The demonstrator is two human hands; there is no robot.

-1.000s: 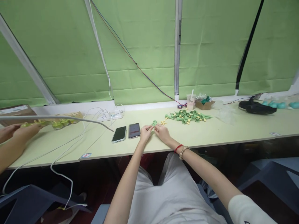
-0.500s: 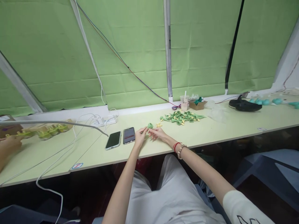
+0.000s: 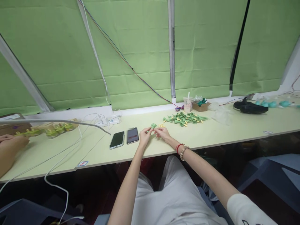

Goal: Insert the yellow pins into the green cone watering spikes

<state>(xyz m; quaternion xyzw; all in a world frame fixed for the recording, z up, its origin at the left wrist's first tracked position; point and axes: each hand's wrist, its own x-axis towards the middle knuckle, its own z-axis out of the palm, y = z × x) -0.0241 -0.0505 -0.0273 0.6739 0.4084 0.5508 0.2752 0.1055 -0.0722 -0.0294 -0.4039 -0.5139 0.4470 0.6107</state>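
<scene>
A small green plastic piece (image 3: 153, 125) is held above the table in front of me. My left hand (image 3: 145, 135) pinches it between thumb and fingers from the left. The fingertips of my right hand (image 3: 162, 133) are closed against its lower right side, the other fingers loosely curled. Whether a smaller part sits between those fingertips is too small to tell. Just beyond my hands lie some small yellow pieces (image 3: 161, 125). Further right is a pile of green cone-shaped pieces (image 3: 184, 118), with yellow bits among them.
Two phones, one (image 3: 117, 140) white-edged and one (image 3: 132, 135) dark, lie left of my hands. Behind the pile stand a drink cup (image 3: 187, 104) and a cardboard box (image 3: 201, 107). Cables (image 3: 77, 137) cross the left side, near another person's hand (image 3: 17, 142). A black item (image 3: 250, 107) lies right.
The green piece has turned in my fingers, so its round hollow shows less. My view has swung slightly left. More of the other person's hands shows at the left edge.
</scene>
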